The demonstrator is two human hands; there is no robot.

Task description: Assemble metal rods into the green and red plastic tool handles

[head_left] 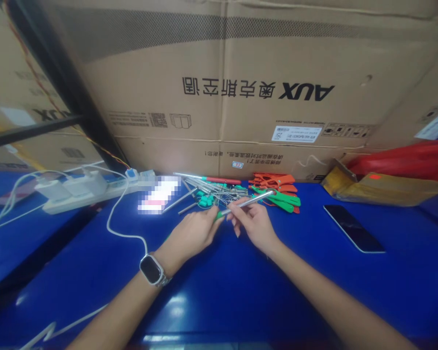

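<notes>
A slim silver metal rod with a green end [253, 199] slants up to the right between my hands, above the blue table [219, 291]. My left hand [195, 231] is closed around its green end. Farther up the shaft, the thumb and fingers of my right hand [257, 223] pinch the silver part. Just behind lies a pile of thin metal rods and small teal pieces [206, 198]. A similar rod with a red handle [222, 180] rests along its back. Orange plastic pieces [273, 181] and green plastic pieces [284, 200] lie beside the pile, behind the rod's tip.
Large cardboard boxes [241, 53] stand along the back. At left are a white power strip [76, 194] and a white cable [126, 236] crossing toward my watch [151, 270]. A phone [352, 228] and an open yellow carton [379, 192] with red material [405, 160] sit at right.
</notes>
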